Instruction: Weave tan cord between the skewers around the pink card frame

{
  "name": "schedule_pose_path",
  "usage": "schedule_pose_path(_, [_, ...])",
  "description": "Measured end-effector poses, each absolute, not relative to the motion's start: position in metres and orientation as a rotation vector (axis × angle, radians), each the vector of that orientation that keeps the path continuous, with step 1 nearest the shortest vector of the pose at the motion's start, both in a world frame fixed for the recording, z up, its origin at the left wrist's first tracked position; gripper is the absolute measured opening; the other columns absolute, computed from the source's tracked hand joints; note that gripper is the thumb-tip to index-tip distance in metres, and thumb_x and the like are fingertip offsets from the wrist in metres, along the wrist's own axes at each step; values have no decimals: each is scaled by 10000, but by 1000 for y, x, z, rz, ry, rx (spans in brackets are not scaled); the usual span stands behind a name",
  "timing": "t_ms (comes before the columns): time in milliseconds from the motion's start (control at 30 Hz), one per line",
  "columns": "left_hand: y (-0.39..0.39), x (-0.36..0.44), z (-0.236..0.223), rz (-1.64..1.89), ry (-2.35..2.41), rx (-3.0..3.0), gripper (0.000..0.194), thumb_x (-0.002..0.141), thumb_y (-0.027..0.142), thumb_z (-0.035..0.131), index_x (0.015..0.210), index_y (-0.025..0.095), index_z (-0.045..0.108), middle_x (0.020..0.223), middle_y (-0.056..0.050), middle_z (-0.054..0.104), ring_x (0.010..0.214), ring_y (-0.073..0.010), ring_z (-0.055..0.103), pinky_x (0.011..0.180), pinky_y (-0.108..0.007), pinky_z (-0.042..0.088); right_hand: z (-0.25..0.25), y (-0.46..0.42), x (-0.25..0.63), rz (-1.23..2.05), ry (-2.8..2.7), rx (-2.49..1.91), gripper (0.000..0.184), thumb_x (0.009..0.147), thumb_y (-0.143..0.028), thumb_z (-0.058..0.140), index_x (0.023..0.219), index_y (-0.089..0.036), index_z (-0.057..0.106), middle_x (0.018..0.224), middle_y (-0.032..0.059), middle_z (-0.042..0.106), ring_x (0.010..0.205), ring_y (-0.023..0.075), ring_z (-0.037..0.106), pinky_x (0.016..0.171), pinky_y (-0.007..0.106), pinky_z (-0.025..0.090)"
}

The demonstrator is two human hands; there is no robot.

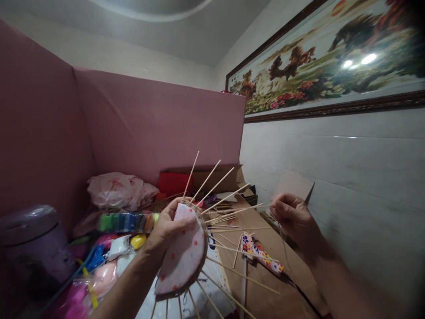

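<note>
My left hand (171, 228) is closed on the edge of a half-round piece covered in white fabric with red dots (182, 257), thumb pressed on its face. Brown cord (206, 230) is woven along the curved rim, and thin wooden sticks (221, 182) fan outward from it. To the right, my right hand (292, 212) pinches a thin strand of cord, held out level with the stick tips. A loose length (284, 250) hangs below that hand. Beneath, a flower-patterned glue gun (260, 253) lies on the table with its cable leading toward the front.
Brown cardboard (259, 292) covers the tabletop, with loose sticks (226, 223) on it. At left are colourful bagged clay packs (119, 246), a crumpled pink plastic bag (121, 190) and a lilac lidded container (33, 248). A pink partition (159, 124) stands behind; a tiled wall (358, 177) bounds the right.
</note>
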State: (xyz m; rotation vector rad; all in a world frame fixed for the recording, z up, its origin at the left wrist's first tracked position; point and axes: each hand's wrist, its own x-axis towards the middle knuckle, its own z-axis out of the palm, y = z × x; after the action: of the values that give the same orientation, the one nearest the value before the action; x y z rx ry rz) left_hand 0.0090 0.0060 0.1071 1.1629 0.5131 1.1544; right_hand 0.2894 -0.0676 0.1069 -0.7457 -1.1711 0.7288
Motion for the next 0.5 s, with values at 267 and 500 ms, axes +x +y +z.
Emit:
schedule_pose_path(267, [-1,1,119,1203,411,1079,598,497,164,743,1053,209,529,806,-33,649,560,-129,583,485,-209,469,52,-74,259,1221,-1198,-1015,173,667,-334,638,653,-172,582,495,-39,436,411,70,336,421,224,273])
schedule_pose_path(500, [-11,3,122,1188,370,1032,681,559,137,707,1179,257,453,762,-20,642,535,-128,582,487,-220,479,33,-66,209,1372,-1438,-1120,220,593,-352,691,647,-151,621,608,-17,527,587,100,448,597,233,337])
